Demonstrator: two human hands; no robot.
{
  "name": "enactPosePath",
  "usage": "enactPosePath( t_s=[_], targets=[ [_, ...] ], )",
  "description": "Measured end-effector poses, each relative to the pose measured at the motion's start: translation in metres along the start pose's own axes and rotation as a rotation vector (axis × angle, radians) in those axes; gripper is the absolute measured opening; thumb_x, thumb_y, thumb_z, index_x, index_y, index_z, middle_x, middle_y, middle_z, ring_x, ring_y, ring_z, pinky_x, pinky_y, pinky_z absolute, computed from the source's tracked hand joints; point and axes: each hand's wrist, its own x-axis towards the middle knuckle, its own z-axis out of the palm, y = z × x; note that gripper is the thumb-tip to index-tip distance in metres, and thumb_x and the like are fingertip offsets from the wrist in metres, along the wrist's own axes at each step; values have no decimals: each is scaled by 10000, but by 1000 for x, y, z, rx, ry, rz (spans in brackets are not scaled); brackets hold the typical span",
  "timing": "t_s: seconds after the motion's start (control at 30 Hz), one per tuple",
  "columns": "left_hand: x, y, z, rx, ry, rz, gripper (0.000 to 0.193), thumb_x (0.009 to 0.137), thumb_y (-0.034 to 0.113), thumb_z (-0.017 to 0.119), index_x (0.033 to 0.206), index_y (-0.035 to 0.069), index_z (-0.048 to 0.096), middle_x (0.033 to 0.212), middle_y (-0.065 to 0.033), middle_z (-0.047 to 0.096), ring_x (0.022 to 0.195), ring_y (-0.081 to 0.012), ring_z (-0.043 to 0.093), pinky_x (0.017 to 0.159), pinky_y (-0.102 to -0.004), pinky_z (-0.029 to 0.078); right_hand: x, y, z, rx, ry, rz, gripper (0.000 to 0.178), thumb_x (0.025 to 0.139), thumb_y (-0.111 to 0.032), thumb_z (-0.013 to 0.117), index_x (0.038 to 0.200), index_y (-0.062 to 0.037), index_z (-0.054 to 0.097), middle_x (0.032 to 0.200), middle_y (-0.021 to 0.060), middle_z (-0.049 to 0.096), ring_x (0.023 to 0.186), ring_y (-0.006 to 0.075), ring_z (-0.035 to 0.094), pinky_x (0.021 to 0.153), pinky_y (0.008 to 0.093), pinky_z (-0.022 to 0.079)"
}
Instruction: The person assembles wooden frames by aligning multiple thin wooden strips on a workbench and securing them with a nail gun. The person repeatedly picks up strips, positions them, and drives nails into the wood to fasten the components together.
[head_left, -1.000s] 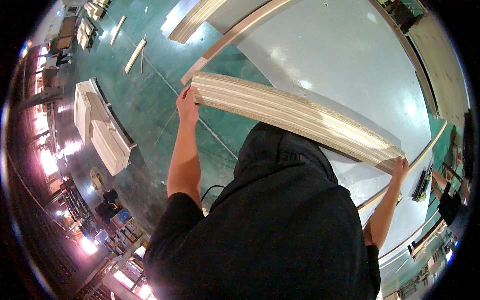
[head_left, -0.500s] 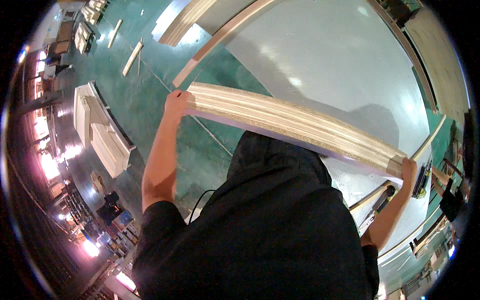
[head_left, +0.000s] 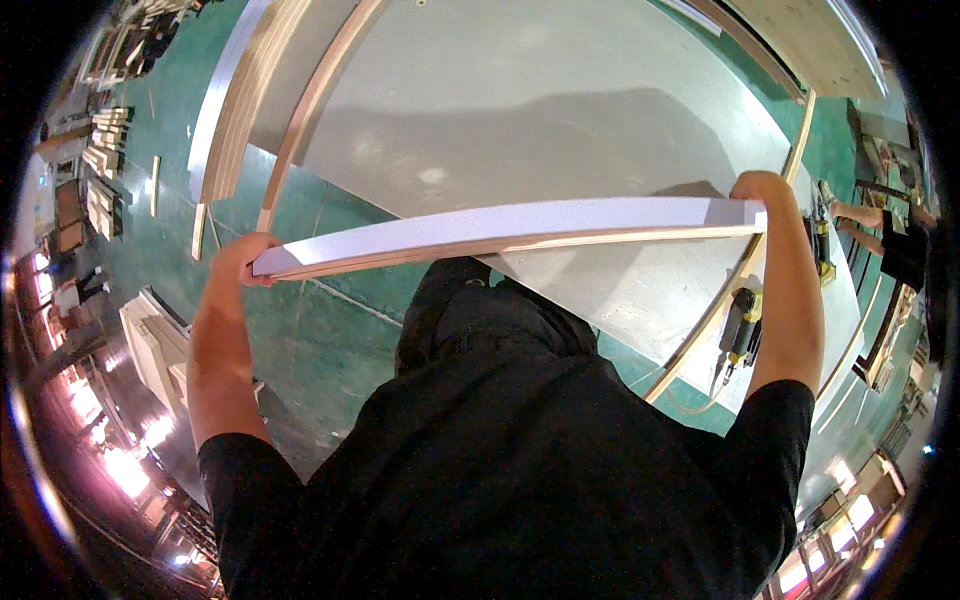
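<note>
I hold a long wooden board (head_left: 520, 222) crosswise before me, its white face up and a wood-coloured edge toward me. My left hand (head_left: 250, 260) is closed around its left end. My right hand (head_left: 762, 188) grips the right end, which sits slightly farther from me. Beneath and beyond the board lies a big grey panel (head_left: 540, 130), with a wooden strip (head_left: 310, 110) along its left side. A second wooden strip (head_left: 710, 325) crosses the panel's right part, running under my right forearm.
Cordless drills (head_left: 738, 322) lie on the panel by my right forearm. Another layered board (head_left: 245, 110) rests at the far left. White-and-wood pieces (head_left: 150, 345) are stacked on the green floor (head_left: 330, 330). To the right, a person in black (head_left: 905, 255) reaches toward the panel.
The board has turned over from its striped wood side to its white face. Its right end swung up and away while its left end came nearer. My view has turned rightward.
</note>
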Motion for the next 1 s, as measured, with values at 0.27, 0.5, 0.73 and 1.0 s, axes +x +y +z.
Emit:
enactPosePath(
  t_s=[0.27,0.5,0.73,1.0],
  targets=[
    [10,16,-12,-195,-46,-40,608,957,629,580,973,26,651,734,-141,586,503,-223,508,482,-335,494,-31,18,-17,846,144,322,465,944,-457,522,1173,-96,707,953,145,713,728,263,694,630,464,547],
    [57,-31,-5,136,294,525,530,970,534,602,1064,16,655,809,-151,649,653,-297,604,597,-410,497,15,37,50,812,679,180,479,964,-444,576,1354,-166,597,1091,136,687,904,320,691,754,491,552],
    [-57,8,90,778,741,968,1103,668,525,878,1551,111,364,1636,-211,278,1505,-395,278,1210,-586,245,-75,-108,44,164,982,-251,1033,752,-354,884,1607,-238,318,1661,134,263,1523,392,246,1219,553,285],
    [-61,30,112,984,650,1017,1222,567,447,919,1588,193,298,1577,-126,356,1475,-354,318,1231,-609,189,-86,-191,31,-8,952,-416,1268,564,-275,967,1607,-229,246,1612,120,314,1454,367,367,1198,604,284]
  ],
)
